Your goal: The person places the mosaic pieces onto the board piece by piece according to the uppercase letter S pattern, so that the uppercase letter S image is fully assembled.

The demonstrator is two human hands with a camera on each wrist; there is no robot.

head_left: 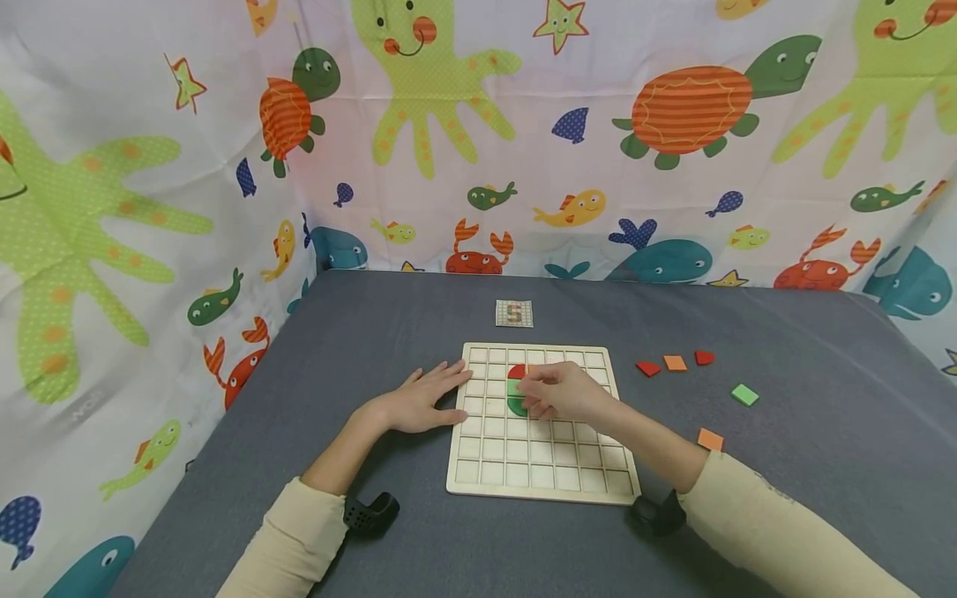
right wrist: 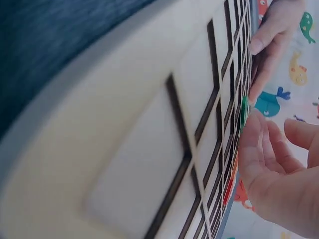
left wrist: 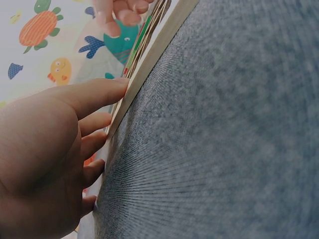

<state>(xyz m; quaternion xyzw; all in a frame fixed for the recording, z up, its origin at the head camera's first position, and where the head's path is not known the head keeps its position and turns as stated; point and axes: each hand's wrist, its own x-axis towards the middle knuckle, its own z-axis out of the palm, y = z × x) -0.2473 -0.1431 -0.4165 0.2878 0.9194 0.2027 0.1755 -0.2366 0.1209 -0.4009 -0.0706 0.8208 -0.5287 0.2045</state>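
Observation:
A pale wooden grid board [head_left: 478, 473] lies on the grey table. My left hand [head_left: 420, 400] rests at its left edge, fingers spread; in the left wrist view the thumb [left wrist: 102, 93] touches the rim. Over the board's upper middle is my right hand [head_left: 571, 394], fingertips at the coloured pieces. A red rounded piece [head_left: 517, 371], a green square [head_left: 512, 387] and a green rounded piece [head_left: 516, 407] sit in the grid there, partly covered. The right wrist view shows fingertips against the board beside a green piece [right wrist: 244, 112], with the thumb held apart.
Right of the board lie two red pieces [head_left: 648, 368], two orange squares [head_left: 675, 363] and a green square [head_left: 744, 394]. One orange square [head_left: 710, 438] is close to the right forearm. A small pattern card [head_left: 513, 313] lies behind the board. A printed curtain [head_left: 538, 183] surrounds the table.

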